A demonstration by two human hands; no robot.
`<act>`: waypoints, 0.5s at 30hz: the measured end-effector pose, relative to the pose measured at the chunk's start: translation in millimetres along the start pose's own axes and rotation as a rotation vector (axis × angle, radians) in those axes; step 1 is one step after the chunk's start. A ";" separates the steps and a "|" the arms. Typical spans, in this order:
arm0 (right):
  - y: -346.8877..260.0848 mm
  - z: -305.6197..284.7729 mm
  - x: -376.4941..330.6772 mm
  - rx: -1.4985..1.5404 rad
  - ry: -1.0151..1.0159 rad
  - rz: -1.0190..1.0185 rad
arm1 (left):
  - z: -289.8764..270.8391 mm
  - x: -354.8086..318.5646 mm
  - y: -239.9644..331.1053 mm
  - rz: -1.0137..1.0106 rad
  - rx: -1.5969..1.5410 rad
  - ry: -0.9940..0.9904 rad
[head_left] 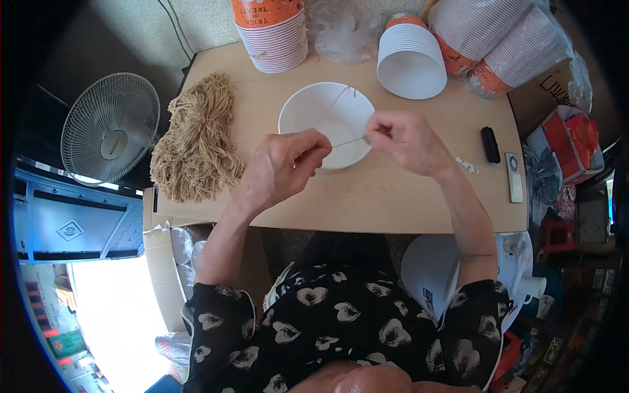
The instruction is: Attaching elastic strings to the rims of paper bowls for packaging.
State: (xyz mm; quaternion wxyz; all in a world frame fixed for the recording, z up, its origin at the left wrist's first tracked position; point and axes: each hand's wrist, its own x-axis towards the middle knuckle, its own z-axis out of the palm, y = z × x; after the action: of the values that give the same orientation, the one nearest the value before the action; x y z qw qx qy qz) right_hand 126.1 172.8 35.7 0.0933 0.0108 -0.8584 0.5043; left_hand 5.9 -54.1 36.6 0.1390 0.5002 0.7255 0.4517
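Observation:
A white paper bucket (298, 111) stands on the table in front of me, its open mouth facing up. A thin tan cord (332, 105) hangs at its far rim. My left hand (283, 164) and my right hand (411, 143) are raised over the bucket's near side. Each pinches a short length of thin cord (347, 143), stretched taut between the fingertips. Whether this cord joins the one at the rim, I cannot tell. To the left of my left hand lies a thick bundle of tan cords (200, 141).
Behind the bucket stand an orange-and-white bucket stack (272, 46) and a clear plastic bag (344, 29). Another stack (413, 69) lies tipped, beside bagged stacks (517, 49). Small white pieces (466, 164), a black object (489, 145) and a white handheld device (514, 178) lie right. A fan (110, 128) stands left.

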 end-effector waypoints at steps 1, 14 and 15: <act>3.5 -4.6 -3.1 0.001 -0.005 0.002 | 0.6 0.3 -1.1 -0.004 -0.002 0.002; 19.1 -10.5 -3.1 -0.164 0.280 -0.159 | -5.4 14.8 -5.2 -0.016 -0.003 -0.034; 13.6 -1.1 4.0 -0.251 0.246 -0.329 | -5.6 16.4 -6.0 -0.015 -0.013 -0.031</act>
State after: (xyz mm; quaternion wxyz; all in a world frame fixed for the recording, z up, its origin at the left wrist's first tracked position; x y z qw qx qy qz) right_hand 120.8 180.8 25.2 0.2785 0.0774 -0.8832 0.3692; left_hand -8.8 -43.6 39.0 0.1568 0.5007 0.7242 0.4476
